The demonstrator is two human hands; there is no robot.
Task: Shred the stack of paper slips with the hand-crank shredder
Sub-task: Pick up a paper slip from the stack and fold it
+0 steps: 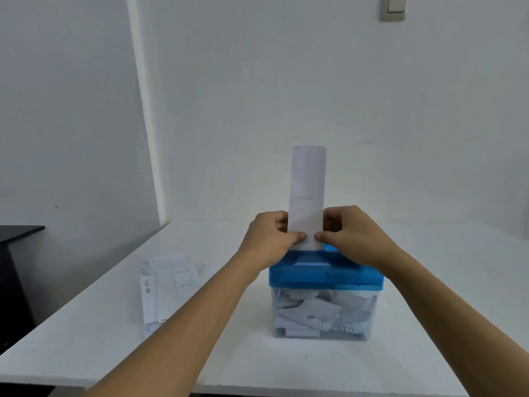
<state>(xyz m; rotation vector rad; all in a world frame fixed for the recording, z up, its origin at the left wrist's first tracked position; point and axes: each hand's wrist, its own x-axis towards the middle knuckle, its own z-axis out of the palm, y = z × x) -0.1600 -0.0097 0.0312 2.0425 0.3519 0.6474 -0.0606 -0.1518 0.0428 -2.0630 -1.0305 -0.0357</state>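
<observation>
A hand-crank shredder stands on the white table, with a blue lid over a clear bin that holds torn paper pieces. One long white paper slip stands upright above the lid. My left hand pinches its lower left edge and my right hand pinches its lower right edge, thumbs nearly meeting at the front. The slip's bottom end sits just at the lid's top. A loose stack of paper slips lies flat on the table to the left of the shredder. The crank is hidden behind my right hand.
The white table runs back to a white wall, with its front edge near the bottom of the view. A dark piece of furniture stands beside the table's left edge. A light switch is high on the wall.
</observation>
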